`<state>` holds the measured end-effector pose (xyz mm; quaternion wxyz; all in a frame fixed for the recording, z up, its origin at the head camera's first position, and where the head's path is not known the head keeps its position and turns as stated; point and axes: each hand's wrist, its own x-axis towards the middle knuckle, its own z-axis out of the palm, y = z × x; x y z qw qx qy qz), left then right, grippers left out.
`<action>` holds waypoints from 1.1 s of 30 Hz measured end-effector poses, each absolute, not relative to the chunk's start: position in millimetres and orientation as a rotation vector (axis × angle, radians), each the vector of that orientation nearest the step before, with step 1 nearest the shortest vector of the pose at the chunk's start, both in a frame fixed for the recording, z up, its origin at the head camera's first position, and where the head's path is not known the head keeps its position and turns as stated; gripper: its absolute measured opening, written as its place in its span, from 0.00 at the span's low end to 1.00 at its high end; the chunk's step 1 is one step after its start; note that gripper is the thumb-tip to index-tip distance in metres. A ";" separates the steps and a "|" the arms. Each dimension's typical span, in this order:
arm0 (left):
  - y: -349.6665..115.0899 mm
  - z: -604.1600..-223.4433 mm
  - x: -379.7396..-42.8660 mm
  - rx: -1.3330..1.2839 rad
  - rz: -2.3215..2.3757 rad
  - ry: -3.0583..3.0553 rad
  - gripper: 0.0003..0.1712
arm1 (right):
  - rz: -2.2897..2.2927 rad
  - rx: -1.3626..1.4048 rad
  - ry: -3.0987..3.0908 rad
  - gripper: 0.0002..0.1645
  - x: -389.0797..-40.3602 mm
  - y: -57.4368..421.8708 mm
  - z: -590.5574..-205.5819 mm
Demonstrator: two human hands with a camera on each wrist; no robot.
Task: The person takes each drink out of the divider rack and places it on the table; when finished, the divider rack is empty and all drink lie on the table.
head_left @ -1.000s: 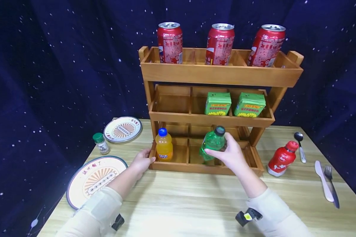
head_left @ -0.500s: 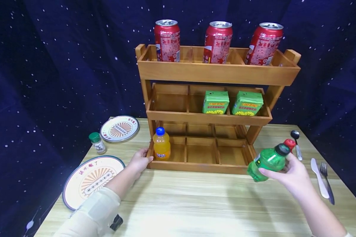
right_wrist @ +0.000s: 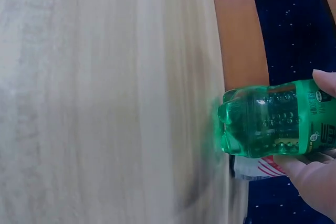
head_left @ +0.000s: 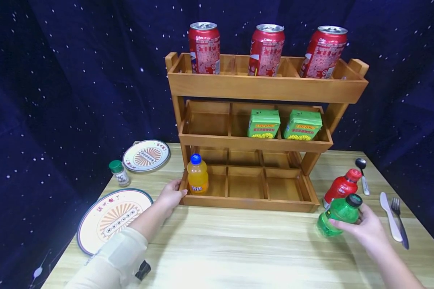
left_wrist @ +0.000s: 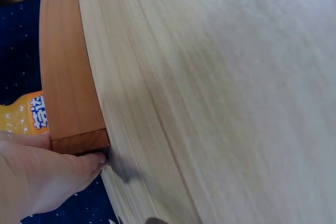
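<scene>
My right hand (head_left: pixel 370 228) grips a green bottle (head_left: pixel 341 214) with a black cap, in front of a red bottle (head_left: pixel 343 185) right of the rack. In the right wrist view the green bottle (right_wrist: pixel 268 121) has its base right at the tabletop, fingers and thumb round its label. My left hand (head_left: pixel 170 196) holds the lower left front corner of the wooden rack (head_left: pixel 249 202); in the left wrist view thumb and fingers pinch the board's end (left_wrist: pixel 79 140). Just beside that hand, an orange drink bottle (head_left: pixel 197 176) with a blue cap stands in the bottom tier's left compartment.
Three red cola cans (head_left: pixel 267 50) stand on the top tier, two green drink cartons (head_left: pixel 264 123) on the middle one. Two plates (head_left: pixel 90 237) and a green-lidded shaker (head_left: pixel 120 174) lie left. A spoon (head_left: pixel 364 184), knife (head_left: pixel 391 218) and fork (head_left: pixel 401 226) are at right.
My right hand has carried the green bottle out of the bottom tier, rightward and down to the table in front of the red bottle. The left hand stays on the rack's corner.
</scene>
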<state>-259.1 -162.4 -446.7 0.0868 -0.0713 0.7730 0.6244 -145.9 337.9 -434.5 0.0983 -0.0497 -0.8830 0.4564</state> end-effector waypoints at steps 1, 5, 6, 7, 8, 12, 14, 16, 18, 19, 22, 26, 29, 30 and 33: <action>-162.3 -446.8 -259.1 -0.210 1.858 2.304 0.29 | 1.360 -0.147 -2.618 0.42 -146.2 338.0 -436.3; -162.4 -446.9 -258.8 -0.213 1.847 2.311 0.29 | 1.365 -0.113 -2.608 0.39 -152.1 347.8 -456.3; -162.6 -446.9 -258.8 -0.212 1.845 2.313 0.29 | 1.379 -0.112 -2.622 0.40 -150.7 344.9 -451.7; -162.9 -446.8 -258.6 -0.213 1.845 2.312 0.29 | 1.383 -0.108 -2.635 0.40 -148.2 340.0 -444.4; -163.0 -446.5 -258.3 -0.213 1.845 2.310 0.29 | 1.385 -0.104 -2.642 0.40 -148.4 340.1 -444.8; -163.3 -446.3 -258.1 -0.209 1.851 2.308 0.29 | 1.347 -0.145 -2.619 0.45 -140.6 323.9 -418.7; -163.3 -446.8 -258.3 -0.206 1.852 2.308 0.29 | 1.315 -0.154 -2.523 0.44 -135.6 313.3 -399.8; -163.5 -447.0 -258.6 -0.201 1.854 2.305 0.30 | 1.337 -0.147 -2.383 0.43 -130.9 301.6 -376.1; -163.9 -447.7 -259.0 -0.199 1.860 2.303 0.30 | 1.479 -0.073 -2.168 0.40 -128.3 288.5 -354.5; -163.8 -447.6 -259.0 -0.199 1.862 2.304 0.30 | 1.561 -0.008 -2.069 0.39 -127.6 281.0 -344.8; -164.2 -447.4 -258.3 -0.206 1.860 2.311 0.30 | 1.763 0.228 -1.916 0.39 -130.1 252.1 -325.7; -164.8 -447.7 -256.7 -0.213 1.840 2.334 0.30 | 1.794 0.521 -2.093 0.37 -152.3 199.8 -334.4; -164.3 -447.5 -256.4 -0.219 1.833 2.341 0.30 | 1.770 0.608 -2.277 0.38 -182.1 156.5 -356.1; -163.7 -447.3 -256.7 -0.222 1.833 2.340 0.29 | 1.760 0.617 -2.326 0.39 -193.1 142.7 -363.8; -161.6 -446.1 -257.6 -0.228 1.836 2.339 0.29 | 1.699 0.585 -2.453 0.46 -225.0 104.1 -383.7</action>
